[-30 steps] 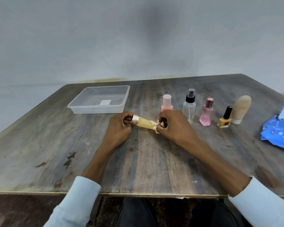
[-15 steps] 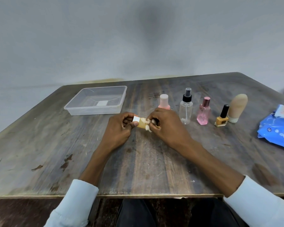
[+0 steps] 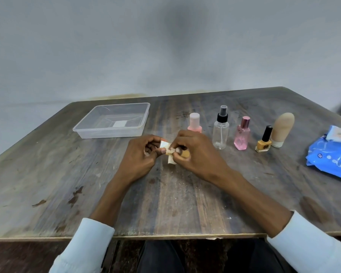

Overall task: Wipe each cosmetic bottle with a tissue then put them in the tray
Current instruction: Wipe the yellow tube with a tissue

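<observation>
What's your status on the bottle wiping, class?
Left hand pinches small yellow tube; right hand rubs tissue on it. Clear tray holds no bottles. Nothing blocking.

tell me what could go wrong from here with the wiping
The right hand works the tissue just in front of the pink bottle and beside the clear spray bottle; a wide stroke might topple either. The small amber bottle is pinched at its white end by the left hand and could slip.

Your right hand [image 3: 197, 152] with tissue [image 3: 170, 161] slid along yellow tube [image 3: 185, 154] toward your left hand [image 3: 141, 156]; gap closed, tube body now mostly hidden, only white end [image 3: 164, 144] showing beside left hand.
</observation>
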